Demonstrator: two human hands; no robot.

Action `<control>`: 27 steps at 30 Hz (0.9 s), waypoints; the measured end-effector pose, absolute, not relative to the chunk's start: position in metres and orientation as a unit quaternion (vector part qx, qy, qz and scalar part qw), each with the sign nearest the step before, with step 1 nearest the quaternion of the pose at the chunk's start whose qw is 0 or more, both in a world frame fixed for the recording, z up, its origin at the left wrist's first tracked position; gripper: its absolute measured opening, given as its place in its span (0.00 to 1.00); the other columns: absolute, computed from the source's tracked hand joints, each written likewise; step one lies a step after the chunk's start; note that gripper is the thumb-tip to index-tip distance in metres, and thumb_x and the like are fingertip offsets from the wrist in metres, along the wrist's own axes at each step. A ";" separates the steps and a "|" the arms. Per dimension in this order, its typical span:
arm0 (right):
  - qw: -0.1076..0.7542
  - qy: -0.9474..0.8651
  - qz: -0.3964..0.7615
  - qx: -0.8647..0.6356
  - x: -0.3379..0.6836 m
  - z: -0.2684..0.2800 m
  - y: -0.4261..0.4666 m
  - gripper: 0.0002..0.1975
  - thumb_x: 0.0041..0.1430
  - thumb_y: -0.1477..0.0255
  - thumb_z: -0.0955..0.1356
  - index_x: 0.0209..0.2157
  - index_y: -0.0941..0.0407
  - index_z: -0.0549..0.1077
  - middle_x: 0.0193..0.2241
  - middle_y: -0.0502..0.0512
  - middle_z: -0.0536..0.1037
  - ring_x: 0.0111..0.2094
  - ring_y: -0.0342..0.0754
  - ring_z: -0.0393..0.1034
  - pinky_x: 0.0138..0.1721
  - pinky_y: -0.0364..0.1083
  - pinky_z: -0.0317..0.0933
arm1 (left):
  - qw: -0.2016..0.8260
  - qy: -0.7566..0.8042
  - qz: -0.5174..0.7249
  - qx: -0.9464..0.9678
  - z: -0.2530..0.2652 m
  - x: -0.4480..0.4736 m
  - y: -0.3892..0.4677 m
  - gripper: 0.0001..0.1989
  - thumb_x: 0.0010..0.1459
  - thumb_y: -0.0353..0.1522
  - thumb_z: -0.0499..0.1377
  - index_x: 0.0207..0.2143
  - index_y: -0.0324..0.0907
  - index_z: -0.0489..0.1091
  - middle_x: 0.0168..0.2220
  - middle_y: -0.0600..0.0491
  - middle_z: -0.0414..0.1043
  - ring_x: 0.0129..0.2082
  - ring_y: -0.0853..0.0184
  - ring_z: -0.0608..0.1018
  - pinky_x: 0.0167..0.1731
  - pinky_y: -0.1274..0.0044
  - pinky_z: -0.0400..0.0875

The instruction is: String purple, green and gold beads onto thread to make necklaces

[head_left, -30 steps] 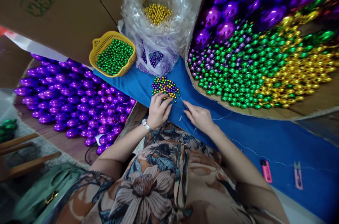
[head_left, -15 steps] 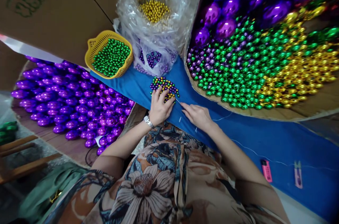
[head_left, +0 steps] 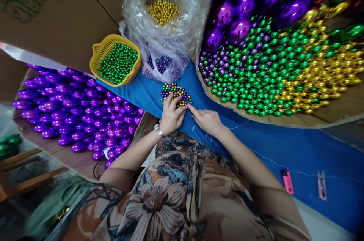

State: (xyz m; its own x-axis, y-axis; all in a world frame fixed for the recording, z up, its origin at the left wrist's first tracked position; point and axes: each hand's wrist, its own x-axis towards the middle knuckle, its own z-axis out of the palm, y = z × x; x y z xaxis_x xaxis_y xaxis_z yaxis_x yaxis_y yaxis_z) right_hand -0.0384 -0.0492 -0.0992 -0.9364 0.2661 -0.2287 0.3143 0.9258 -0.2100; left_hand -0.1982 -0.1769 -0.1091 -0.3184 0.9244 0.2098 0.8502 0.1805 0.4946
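Note:
A small cluster of purple, green and gold beads (head_left: 182,90) lies on the blue cloth in front of me. My left hand (head_left: 171,114) rests on its near edge, fingers apart and tips on the beads. From the right, my right hand (head_left: 207,120) reaches in with its index finger stretched to the cluster's near right edge, by the left fingertips. Its other fingers are curled, and what they hold, if anything, is hidden. Short white thread ends (head_left: 209,136) show below the right hand. A small white piece (head_left: 193,128) lies between the hands.
A yellow basket (head_left: 93,60) holds green beads. Behind the cluster stands a clear plastic bag (head_left: 133,2) with gold and purple beads. Cardboard boxes hold large purple beads (head_left: 82,112) at left and mixed beads (head_left: 256,74) at right. A pink lighter (head_left: 287,181) and thread snips (head_left: 322,186) lie at right.
My right hand has moved slightly left, its index finger now stretched to the beads. The thin needle-like tool seen at its fingertips before is no longer visible. My left hand stays on the beads.

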 end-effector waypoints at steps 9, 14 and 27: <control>0.034 0.971 -0.185 0.147 -0.014 -0.099 -0.052 0.22 0.69 0.66 0.58 0.61 0.52 0.64 0.41 0.54 0.81 0.37 0.44 0.75 0.38 0.41 0.64 | 0.048 0.755 0.272 0.594 -0.109 -0.200 -0.187 0.12 0.60 0.33 0.56 0.44 0.47 0.75 0.59 0.46 0.64 0.68 0.50 0.52 0.62 0.48 0.50; 0.035 0.968 -0.195 0.151 -0.011 -0.101 -0.054 0.21 0.69 0.66 0.59 0.60 0.52 0.65 0.42 0.54 0.81 0.38 0.44 0.76 0.37 0.41 0.65 | 0.040 0.752 0.265 0.602 -0.113 -0.198 -0.191 0.12 0.59 0.33 0.57 0.46 0.49 0.75 0.61 0.46 0.62 0.68 0.47 0.51 0.61 0.46 0.48; 0.024 0.975 -0.183 0.128 -0.011 -0.099 -0.052 0.20 0.70 0.65 0.58 0.58 0.51 0.68 0.37 0.52 0.82 0.33 0.43 0.75 0.33 0.41 0.60 | 0.052 0.765 0.249 0.591 -0.113 -0.199 -0.195 0.12 0.60 0.34 0.57 0.45 0.49 0.75 0.60 0.46 0.64 0.68 0.48 0.53 0.61 0.47 0.49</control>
State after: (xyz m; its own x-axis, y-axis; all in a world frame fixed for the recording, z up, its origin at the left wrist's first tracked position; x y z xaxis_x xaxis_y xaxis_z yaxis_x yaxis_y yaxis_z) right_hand -0.0110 -0.0524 -0.0989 -0.9664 0.2399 -0.0928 0.2572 0.9006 -0.3503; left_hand -0.1991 -0.1946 -0.1131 -0.2955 0.9310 0.2143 0.8789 0.1770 0.4430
